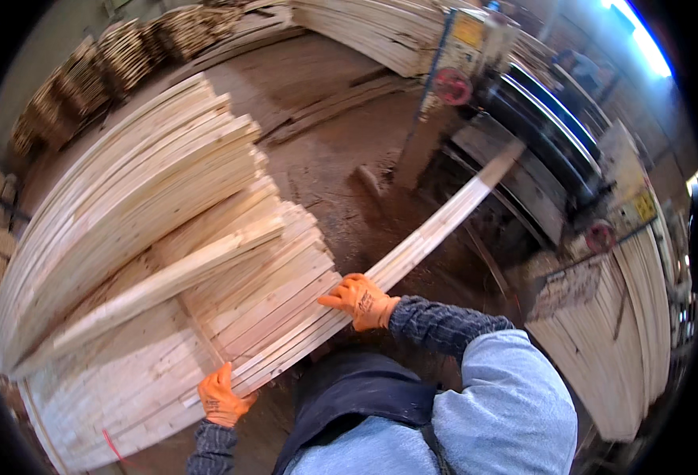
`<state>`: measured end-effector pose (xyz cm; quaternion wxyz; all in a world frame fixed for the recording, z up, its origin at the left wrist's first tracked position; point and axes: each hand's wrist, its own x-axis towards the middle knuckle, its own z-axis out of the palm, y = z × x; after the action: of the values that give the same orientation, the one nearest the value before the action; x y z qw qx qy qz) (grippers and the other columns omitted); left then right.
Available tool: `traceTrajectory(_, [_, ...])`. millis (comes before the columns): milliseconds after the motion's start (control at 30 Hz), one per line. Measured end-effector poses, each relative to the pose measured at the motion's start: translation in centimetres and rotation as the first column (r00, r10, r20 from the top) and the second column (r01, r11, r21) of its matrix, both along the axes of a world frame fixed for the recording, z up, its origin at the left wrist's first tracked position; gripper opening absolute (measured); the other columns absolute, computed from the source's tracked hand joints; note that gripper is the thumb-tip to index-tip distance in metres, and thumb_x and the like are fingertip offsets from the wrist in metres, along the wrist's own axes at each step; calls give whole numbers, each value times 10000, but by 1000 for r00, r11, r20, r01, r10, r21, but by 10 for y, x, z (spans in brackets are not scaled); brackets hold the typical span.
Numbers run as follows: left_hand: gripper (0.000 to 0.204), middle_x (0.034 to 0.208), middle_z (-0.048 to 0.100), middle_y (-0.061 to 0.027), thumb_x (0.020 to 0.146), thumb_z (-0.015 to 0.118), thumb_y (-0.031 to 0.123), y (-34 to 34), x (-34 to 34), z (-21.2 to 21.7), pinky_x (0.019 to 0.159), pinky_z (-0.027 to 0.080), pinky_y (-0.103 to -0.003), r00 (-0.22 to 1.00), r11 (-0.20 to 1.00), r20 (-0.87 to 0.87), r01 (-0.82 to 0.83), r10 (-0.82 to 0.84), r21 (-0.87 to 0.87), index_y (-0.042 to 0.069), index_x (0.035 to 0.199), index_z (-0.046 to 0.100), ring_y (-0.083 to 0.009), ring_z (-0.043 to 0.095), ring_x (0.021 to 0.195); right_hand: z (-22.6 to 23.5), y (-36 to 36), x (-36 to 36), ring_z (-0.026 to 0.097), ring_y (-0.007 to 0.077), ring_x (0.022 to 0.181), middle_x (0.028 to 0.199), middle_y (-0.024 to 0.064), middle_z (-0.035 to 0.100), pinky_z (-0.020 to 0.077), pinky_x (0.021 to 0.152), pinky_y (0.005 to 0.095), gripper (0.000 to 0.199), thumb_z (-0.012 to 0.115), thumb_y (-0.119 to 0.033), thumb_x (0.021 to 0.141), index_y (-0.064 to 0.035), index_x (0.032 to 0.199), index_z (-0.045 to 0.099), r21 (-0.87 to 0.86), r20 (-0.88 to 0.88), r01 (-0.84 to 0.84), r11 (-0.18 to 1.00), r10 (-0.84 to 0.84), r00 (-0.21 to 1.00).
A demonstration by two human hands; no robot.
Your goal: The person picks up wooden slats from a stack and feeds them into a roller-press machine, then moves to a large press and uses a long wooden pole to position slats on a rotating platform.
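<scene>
Plank (436, 226), long and pale, lay slanting from the saw machine (523, 134) onto the stack (167, 237), right hand (362, 301) fingers pressed flat on it, left hand (222, 396) gripping its near end; keeping both hands wide apart looked wisest for steady guiding.

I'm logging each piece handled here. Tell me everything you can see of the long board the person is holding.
The long board is a pale, thin strip of sawn wood, running from the machine at upper right down to the stack of boards at lower left. The right hand rests on its middle; the left hand grips its near end, which lies on the stack.
</scene>
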<state>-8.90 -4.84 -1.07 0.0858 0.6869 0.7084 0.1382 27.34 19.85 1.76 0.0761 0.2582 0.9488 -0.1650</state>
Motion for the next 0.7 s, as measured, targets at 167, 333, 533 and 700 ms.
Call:
traceTrajectory(167, [622, 799, 668, -229, 569, 880, 326, 63, 64, 20, 684, 524, -506, 979, 999, 199, 32, -40, 41, 12, 1048, 637, -458, 651, 751, -13, 45, 52, 591, 310, 1283, 1353, 79, 665, 397, 1164, 456, 842, 827, -88, 675, -192, 1473, 577, 72, 69, 101, 992, -106, 992])
traceTrajectory(333, [544, 759, 646, -233, 581, 855, 346, 111, 113, 12, 652, 508, -532, 981, 996, 182, 63, -72, 56, 39, 943, 591, -475, 637, 729, -1, 84, 93, 584, 304, 1299, 1370, 54, 654, 368, 1197, 453, 807, 853, -80, 704, -244, 1444, 579, 150, 228, 165, 975, -196, 954])
traceTrajectory(533, [582, 767, 650, -223, 621, 875, 421, 152, 166, 6, 650, 506, -532, 986, 991, 124, 97, -108, 91, 28, 966, 618, -464, 651, 736, -16, 128, 148, 572, 302, 1324, 1355, 51, 650, 338, 1226, 443, 765, 852, -84, 700, -247, 1404, 600, 177, 206, 201, 963, -236, 950])
traceTrajectory(700, [814, 861, 687, -256, 586, 870, 428, 159, 176, -17, 743, 522, -557, 991, 992, 96, 79, -89, 102, -23, 1226, 647, -491, 657, 824, -17, 136, 164, 576, 283, 1284, 1299, 48, 660, 362, 1195, 430, 751, 875, -96, 677, -241, 1373, 632, 165, 113, 230, 959, -250, 962])
